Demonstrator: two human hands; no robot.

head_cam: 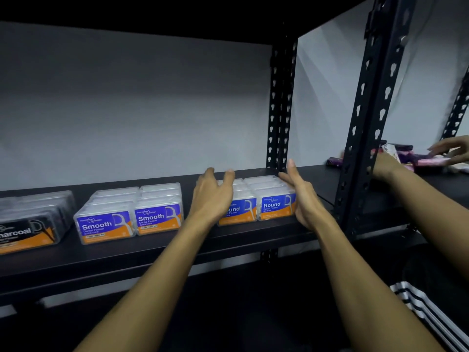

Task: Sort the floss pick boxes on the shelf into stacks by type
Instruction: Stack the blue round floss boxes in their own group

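Note:
On the black shelf [157, 252] stand three groups of floss pick boxes. At the far left are dark Charcoal boxes [28, 224]. Beside them are clear Smooth boxes [132, 214] in two rows. To the right are clear Round boxes [269, 199], also in two rows. My left hand [212, 196] lies with straight fingers against the left side of the Round group and hides part of one label. My right hand [303, 196] is flat against that group's right side, fingers straight. Neither hand grips a box.
A black perforated upright [368, 123] stands just right of my right hand, another upright [278, 105] at the shelf's back. Beyond it, another person's hands [451, 151] handle purple and pink packets [416, 158] on the neighbouring shelf. A grey wall backs the shelf.

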